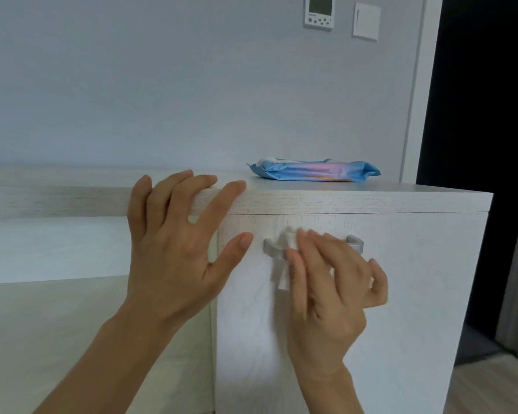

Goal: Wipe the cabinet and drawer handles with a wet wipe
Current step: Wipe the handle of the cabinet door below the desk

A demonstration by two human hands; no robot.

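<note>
My right hand (329,282) holds the wipe (284,277), bunched under my fingers and pressed on the handle (271,248). My thumb is below the bar and my fingers lie over it from above. The little finger is curled off to the right, apart from the others. The hand and the wipe are blurred, so I cannot tell how the wipe is folded. A tail of it hangs down below the bar, just left of my thumb.

My left hand (174,243) holds nothing. Its fingers are straight and spread wide, laid over the front edge of the cabinet (407,294) top, with the fingertips on the top surface. The thumb points right, near the handle's left end but not touching it.

The handle is a grey bar set level high on the cabinet front. Only its two ends show past my right hand.

On the cabinet top, behind my hands and a little to the right, a blue and pink pack (314,170) lies flat. Behind it is the pale wall (162,85), with a thermostat (319,10) and a switch (366,20) up high. To the right is a dark doorway (476,115), and below it a strip of light floor (491,389).
</note>
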